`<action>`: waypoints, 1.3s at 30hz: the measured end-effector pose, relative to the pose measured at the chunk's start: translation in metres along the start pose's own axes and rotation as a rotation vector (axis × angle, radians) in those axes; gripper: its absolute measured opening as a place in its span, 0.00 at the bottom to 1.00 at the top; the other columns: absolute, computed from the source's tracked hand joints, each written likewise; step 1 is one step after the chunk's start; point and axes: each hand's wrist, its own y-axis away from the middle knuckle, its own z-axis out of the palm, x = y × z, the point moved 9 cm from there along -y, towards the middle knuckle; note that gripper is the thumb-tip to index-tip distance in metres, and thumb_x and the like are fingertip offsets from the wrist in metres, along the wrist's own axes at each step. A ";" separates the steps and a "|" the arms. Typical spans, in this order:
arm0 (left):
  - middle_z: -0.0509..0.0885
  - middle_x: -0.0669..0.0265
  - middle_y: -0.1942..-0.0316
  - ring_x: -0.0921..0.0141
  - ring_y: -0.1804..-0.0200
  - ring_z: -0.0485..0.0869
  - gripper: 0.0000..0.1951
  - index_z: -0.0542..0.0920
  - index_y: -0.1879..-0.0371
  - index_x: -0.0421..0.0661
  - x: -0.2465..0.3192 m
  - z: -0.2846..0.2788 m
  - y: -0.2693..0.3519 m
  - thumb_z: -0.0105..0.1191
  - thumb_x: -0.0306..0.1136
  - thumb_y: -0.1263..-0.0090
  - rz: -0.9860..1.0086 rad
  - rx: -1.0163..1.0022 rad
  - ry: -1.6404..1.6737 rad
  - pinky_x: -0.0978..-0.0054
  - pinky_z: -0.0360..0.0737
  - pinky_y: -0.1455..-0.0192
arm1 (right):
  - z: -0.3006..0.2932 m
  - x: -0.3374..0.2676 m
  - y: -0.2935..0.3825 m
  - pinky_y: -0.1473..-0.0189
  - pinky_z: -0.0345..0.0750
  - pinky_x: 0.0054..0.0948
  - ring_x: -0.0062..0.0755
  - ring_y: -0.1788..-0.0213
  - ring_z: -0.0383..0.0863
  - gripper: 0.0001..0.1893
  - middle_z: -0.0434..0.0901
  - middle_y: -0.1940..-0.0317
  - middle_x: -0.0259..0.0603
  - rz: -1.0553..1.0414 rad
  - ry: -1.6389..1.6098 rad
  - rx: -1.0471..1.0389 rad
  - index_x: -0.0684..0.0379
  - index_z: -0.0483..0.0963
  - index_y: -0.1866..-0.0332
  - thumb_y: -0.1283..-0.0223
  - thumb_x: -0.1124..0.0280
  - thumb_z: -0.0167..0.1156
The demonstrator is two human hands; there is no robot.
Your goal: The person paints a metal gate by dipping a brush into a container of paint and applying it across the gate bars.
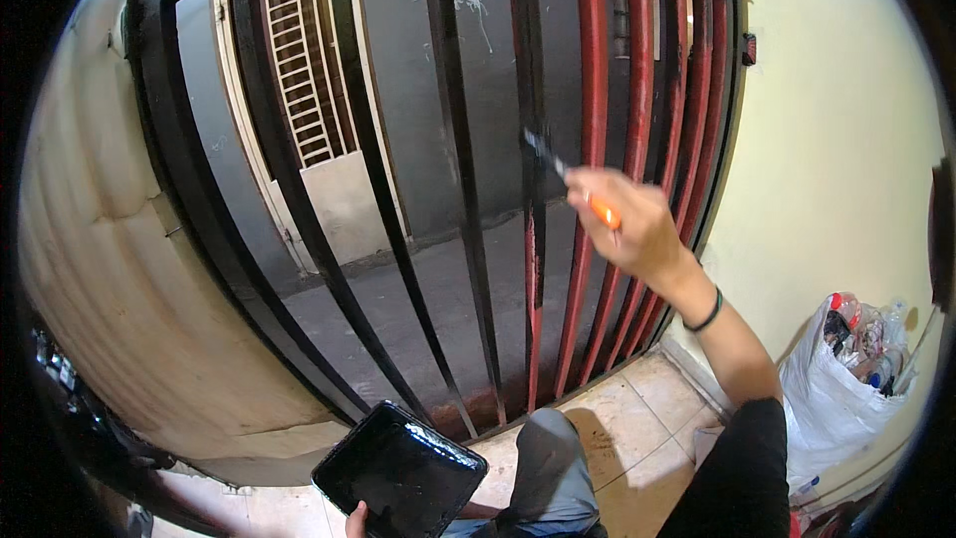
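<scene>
A paintbrush with an orange handle (603,211) is in my right hand (627,220), its bristles at a metal gate bar (530,90) that is black above and partly red lower down. Bars to the left are black, while those to the right, such as this one (592,52), are mostly red. At the bottom of the view, my left hand (357,521) holds the edge of a black paint tray (403,471) with a glossy dark surface. Only a small part of that hand shows; the rest is hidden by the tray or out of frame.
A white sack (836,403) filled with plastic bottles stands by the pale yellow wall (829,127) at the right. Beige sheeting (112,261) hangs left of the gate. My bent knee (549,448) is over the tiled floor (635,411). A grey wall and a door lie beyond the bars.
</scene>
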 end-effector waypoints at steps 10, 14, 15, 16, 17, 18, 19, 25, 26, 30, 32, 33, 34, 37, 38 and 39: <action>0.84 0.56 0.33 0.59 0.31 0.82 0.31 0.76 0.27 0.39 0.014 0.037 0.008 0.63 0.46 0.22 0.010 -0.009 -0.010 0.57 0.78 0.25 | -0.041 0.037 -0.093 0.76 0.80 0.24 0.27 0.75 0.86 0.12 0.91 0.61 0.40 -0.201 0.088 0.233 0.56 0.83 0.43 0.22 0.62 0.65; 0.84 0.56 0.33 0.59 0.31 0.82 0.31 0.75 0.27 0.39 0.013 0.027 0.016 0.62 0.46 0.22 0.019 0.048 0.001 0.57 0.78 0.25 | 0.004 0.000 -0.054 0.55 0.93 0.34 0.42 0.53 0.94 0.10 0.89 0.52 0.45 -0.245 0.126 -0.095 0.59 0.82 0.52 0.36 0.81 0.67; 0.84 0.56 0.33 0.59 0.31 0.82 0.31 0.75 0.27 0.38 0.013 0.024 0.015 0.62 0.45 0.22 0.030 0.058 -0.012 0.57 0.78 0.25 | 0.019 -0.008 -0.029 0.59 0.92 0.33 0.40 0.58 0.94 0.07 0.89 0.54 0.45 -0.190 0.108 -0.276 0.59 0.82 0.53 0.35 0.77 0.68; 0.84 0.56 0.32 0.59 0.30 0.82 0.31 0.75 0.26 0.38 0.014 0.021 0.014 0.62 0.45 0.22 0.050 0.079 -0.022 0.57 0.78 0.24 | 0.033 -0.026 -0.009 0.64 0.90 0.33 0.38 0.64 0.93 0.06 0.89 0.58 0.44 -0.234 0.165 -0.405 0.60 0.82 0.54 0.31 0.72 0.69; 0.84 0.56 0.32 0.59 0.30 0.82 0.31 0.75 0.26 0.38 0.013 0.023 0.012 0.62 0.45 0.22 0.047 0.069 -0.012 0.57 0.78 0.24 | 0.031 -0.034 0.000 0.68 0.89 0.33 0.36 0.69 0.91 0.08 0.89 0.62 0.44 -0.155 0.093 -0.431 0.61 0.82 0.54 0.29 0.68 0.70; 0.84 0.56 0.32 0.59 0.30 0.82 0.32 0.74 0.26 0.38 0.013 0.025 0.012 0.62 0.45 0.22 0.027 0.038 -0.004 0.57 0.77 0.24 | 0.024 -0.036 -0.001 0.66 0.89 0.34 0.38 0.69 0.91 0.09 0.89 0.64 0.45 -0.090 0.014 -0.421 0.63 0.82 0.53 0.26 0.67 0.68; 0.84 0.56 0.32 0.59 0.30 0.81 0.32 0.74 0.26 0.38 0.012 0.028 0.011 0.62 0.45 0.22 0.007 0.008 0.005 0.57 0.77 0.24 | 0.016 -0.032 -0.015 0.70 0.86 0.33 0.37 0.73 0.89 0.09 0.86 0.67 0.43 -0.102 0.016 -0.338 0.61 0.81 0.54 0.25 0.66 0.67; 0.83 0.56 0.31 0.60 0.30 0.81 0.32 0.74 0.26 0.37 0.016 0.035 0.008 0.62 0.45 0.22 0.017 -0.036 0.001 0.59 0.76 0.23 | -0.022 0.008 -0.131 0.73 0.83 0.30 0.38 0.75 0.87 0.10 0.88 0.67 0.44 -0.221 0.183 -0.027 0.58 0.80 0.51 0.21 0.62 0.63; 0.83 0.56 0.31 0.60 0.30 0.81 0.32 0.74 0.26 0.37 0.016 0.036 0.009 0.62 0.45 0.22 0.014 -0.037 0.008 0.59 0.76 0.23 | -0.033 -0.002 -0.140 0.74 0.83 0.28 0.35 0.74 0.88 0.10 0.89 0.65 0.42 -0.312 0.225 0.076 0.59 0.81 0.49 0.23 0.64 0.65; 0.84 0.56 0.32 0.60 0.31 0.82 0.32 0.74 0.27 0.36 0.008 0.020 0.006 0.62 0.45 0.22 0.034 0.006 0.025 0.60 0.77 0.24 | 0.006 -0.019 -0.106 0.73 0.85 0.29 0.31 0.75 0.86 0.12 0.87 0.59 0.42 -0.416 0.471 -0.149 0.61 0.81 0.46 0.29 0.68 0.67; 0.84 0.57 0.33 0.60 0.32 0.82 0.31 0.75 0.27 0.36 0.005 0.013 -0.002 0.62 0.45 0.22 0.032 -0.003 0.035 0.60 0.77 0.24 | 0.025 -0.031 -0.059 0.71 0.86 0.31 0.30 0.77 0.84 0.12 0.86 0.60 0.43 -0.405 0.542 -0.347 0.61 0.81 0.45 0.28 0.69 0.66; 0.84 0.57 0.33 0.61 0.32 0.83 0.32 0.74 0.27 0.36 0.007 0.015 -0.003 0.62 0.45 0.22 0.037 -0.022 0.020 0.60 0.77 0.25 | 0.024 -0.040 -0.041 0.70 0.87 0.31 0.33 0.75 0.86 0.11 0.86 0.59 0.45 -0.308 0.412 -0.426 0.62 0.81 0.46 0.28 0.70 0.66; 0.84 0.57 0.33 0.61 0.32 0.83 0.32 0.74 0.27 0.36 0.008 0.019 -0.005 0.62 0.45 0.22 0.043 -0.044 0.007 0.60 0.77 0.25 | 0.025 -0.039 -0.032 0.69 0.88 0.32 0.35 0.74 0.88 0.10 0.87 0.58 0.46 -0.212 0.285 -0.500 0.63 0.82 0.48 0.28 0.70 0.66; 0.84 0.57 0.33 0.61 0.32 0.82 0.32 0.73 0.26 0.37 0.010 0.021 -0.001 0.62 0.45 0.22 0.053 -0.052 0.010 0.60 0.77 0.26 | -0.005 -0.025 -0.071 0.62 0.90 0.34 0.42 0.66 0.92 0.08 0.89 0.56 0.49 -0.145 0.060 -0.309 0.64 0.82 0.51 0.29 0.71 0.67; 0.84 0.57 0.33 0.61 0.32 0.82 0.32 0.73 0.26 0.37 0.011 0.020 0.003 0.62 0.45 0.22 0.057 -0.046 0.001 0.60 0.77 0.26 | -0.013 -0.015 -0.097 0.55 0.90 0.37 0.47 0.59 0.93 0.07 0.90 0.55 0.50 -0.145 0.045 -0.259 0.64 0.82 0.53 0.30 0.73 0.67; 0.84 0.57 0.33 0.61 0.32 0.82 0.32 0.73 0.26 0.37 0.013 0.022 0.006 0.62 0.45 0.22 0.053 -0.052 0.008 0.60 0.77 0.26 | -0.016 0.005 -0.121 0.53 0.90 0.38 0.46 0.57 0.93 0.07 0.90 0.55 0.47 -0.025 0.025 -0.284 0.63 0.82 0.51 0.29 0.74 0.66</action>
